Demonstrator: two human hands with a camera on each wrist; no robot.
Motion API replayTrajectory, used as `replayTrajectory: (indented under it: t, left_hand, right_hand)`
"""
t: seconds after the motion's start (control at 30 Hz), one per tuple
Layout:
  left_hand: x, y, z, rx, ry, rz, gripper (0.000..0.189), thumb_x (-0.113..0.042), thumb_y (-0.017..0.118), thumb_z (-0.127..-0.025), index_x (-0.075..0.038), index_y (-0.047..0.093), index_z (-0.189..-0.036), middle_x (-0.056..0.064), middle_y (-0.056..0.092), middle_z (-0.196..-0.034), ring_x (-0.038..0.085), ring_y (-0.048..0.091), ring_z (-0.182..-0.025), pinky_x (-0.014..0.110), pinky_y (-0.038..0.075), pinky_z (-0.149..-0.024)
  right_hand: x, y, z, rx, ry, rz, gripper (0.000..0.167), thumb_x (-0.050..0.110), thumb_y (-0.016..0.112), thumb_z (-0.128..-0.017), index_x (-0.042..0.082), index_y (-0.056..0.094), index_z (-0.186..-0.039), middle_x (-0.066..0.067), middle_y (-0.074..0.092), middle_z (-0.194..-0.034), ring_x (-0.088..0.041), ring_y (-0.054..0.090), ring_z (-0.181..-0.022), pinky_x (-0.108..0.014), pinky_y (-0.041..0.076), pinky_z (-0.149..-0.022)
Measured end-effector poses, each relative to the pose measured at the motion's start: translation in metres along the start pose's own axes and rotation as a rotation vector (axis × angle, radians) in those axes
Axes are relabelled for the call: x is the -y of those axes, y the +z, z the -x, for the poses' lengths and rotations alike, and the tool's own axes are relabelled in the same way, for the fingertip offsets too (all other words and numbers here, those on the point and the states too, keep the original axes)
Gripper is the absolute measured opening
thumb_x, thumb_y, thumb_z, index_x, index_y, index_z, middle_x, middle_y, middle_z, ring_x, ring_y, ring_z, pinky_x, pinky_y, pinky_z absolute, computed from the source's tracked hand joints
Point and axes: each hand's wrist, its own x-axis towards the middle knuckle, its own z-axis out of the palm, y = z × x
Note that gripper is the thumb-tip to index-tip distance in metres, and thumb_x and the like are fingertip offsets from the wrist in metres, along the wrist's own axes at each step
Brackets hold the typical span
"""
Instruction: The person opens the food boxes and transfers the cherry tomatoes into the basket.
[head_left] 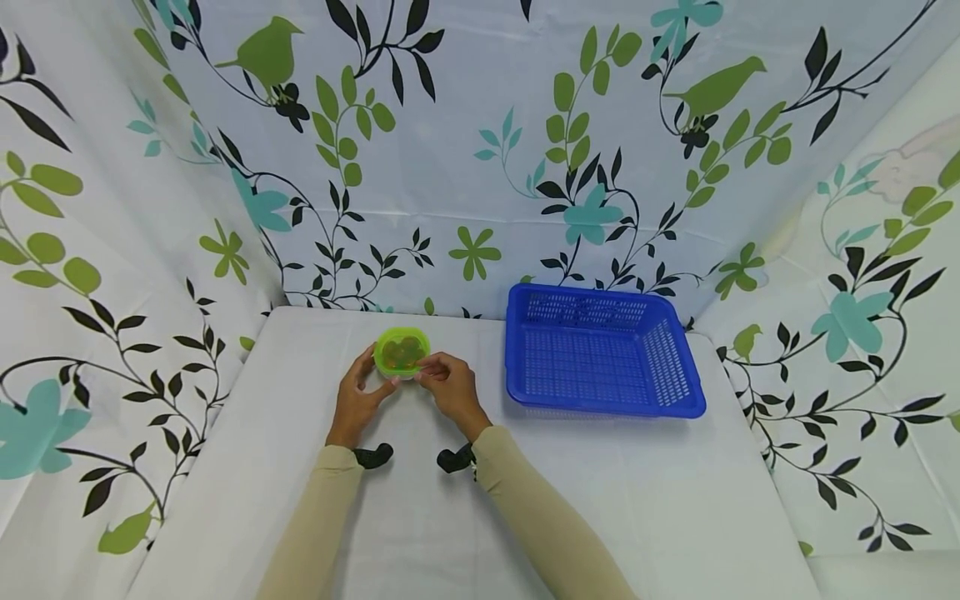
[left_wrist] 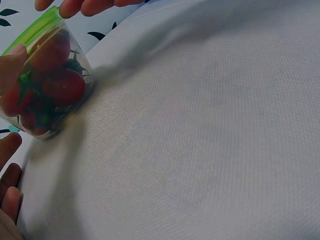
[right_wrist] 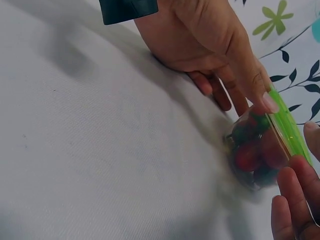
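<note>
A small clear plastic tub (right_wrist: pixel 243 150) with a bright green lid (head_left: pixel 387 340) stands near the back of the white table, left of the middle. Several red tomatoes (left_wrist: pixel 65 87) with green stems fill it, seen through its wall. My left hand (head_left: pixel 356 407) grips the tub from the left, its thumb on the lid's edge in the right wrist view. On the opposite side, my right hand (head_left: pixel 453 392) pinches the lid's rim with thumb and fingertips. The lid sits on the tub, slightly tilted in the wrist views.
A blue perforated plastic basket (head_left: pixel 592 367) stands right of the hands, near the table's back edge. The white table (head_left: pixel 420 517) is bounded at the back and sides by a patterned curtain (head_left: pixel 465 183) with leaves and birds. Dark wrist devices (head_left: pixel 455 459) sit under both wrists.
</note>
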Motion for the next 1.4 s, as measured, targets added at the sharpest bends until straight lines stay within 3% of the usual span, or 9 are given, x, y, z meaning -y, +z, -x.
replayTrajectory:
  t: [0.67, 0.93, 1.2, 1.3, 1.4]
  left_hand:
    - [-0.0016, 0.0016, 0.0032, 0.002, -0.008, -0.019, 0.084, -0.031, 0.085, -0.093, -0.03, 0.041, -0.164, 0.011, 0.051, -0.163, 0.032, 0.038, -0.157, 0.067, 0.024, -0.128]
    - [-0.0016, 0.0034, 0.003, 0.005, 0.045, 0.033, 0.083, -0.02, 0.084, -0.093, -0.021, 0.041, -0.165, 0.02, 0.051, -0.16, 0.038, 0.038, -0.155, 0.07, 0.019, -0.13]
    - [0.0002, 0.0017, 0.0016, 0.005, 0.029, 0.006, 0.084, -0.023, 0.085, -0.093, -0.027, 0.041, -0.164, 0.016, 0.053, -0.16, 0.033, 0.039, -0.155, 0.066, 0.022, -0.131]
    - [0.0013, 0.0006, 0.001, 0.006, 0.035, 0.007, 0.084, -0.023, 0.085, -0.093, -0.028, 0.041, -0.165, 0.016, 0.052, -0.16, 0.033, 0.039, -0.155, 0.066, 0.022, -0.131]
    - [0.0022, -0.0008, 0.0004, 0.0, 0.033, 0.0, 0.084, -0.023, 0.085, -0.093, -0.028, 0.041, -0.165, 0.017, 0.052, -0.161, 0.034, 0.04, -0.154, 0.066, 0.023, -0.131]
  right_hand:
    - [-0.0038, 0.0094, -0.0059, -0.027, 0.061, -0.029, 0.014, 0.016, 0.083, -0.093, 0.015, 0.082, -0.107, 0.001, 0.077, -0.093, -0.005, 0.068, -0.083, -0.021, 0.058, -0.077]
    - [-0.0089, 0.009, -0.0072, -0.027, 0.092, -0.19, 0.015, 0.01, 0.081, -0.093, 0.012, 0.083, -0.108, -0.004, 0.076, -0.093, -0.008, 0.068, -0.083, -0.021, 0.056, -0.072]
    - [-0.0044, 0.0066, -0.0033, -0.065, 0.109, -0.285, 0.019, 0.002, 0.078, -0.092, 0.008, 0.082, -0.11, -0.009, 0.075, -0.099, -0.009, 0.065, -0.086, -0.02, 0.053, -0.072]
    - [-0.0045, 0.0064, -0.0015, -0.088, 0.119, -0.299, 0.02, 0.002, 0.077, -0.093, 0.009, 0.082, -0.111, -0.008, 0.075, -0.098, -0.008, 0.064, -0.085, -0.023, 0.055, -0.075]
    - [-0.0055, 0.006, 0.0008, -0.106, 0.123, -0.329, 0.021, 0.001, 0.077, -0.093, 0.007, 0.081, -0.113, -0.01, 0.076, -0.099, -0.008, 0.064, -0.084, -0.036, 0.061, -0.083]
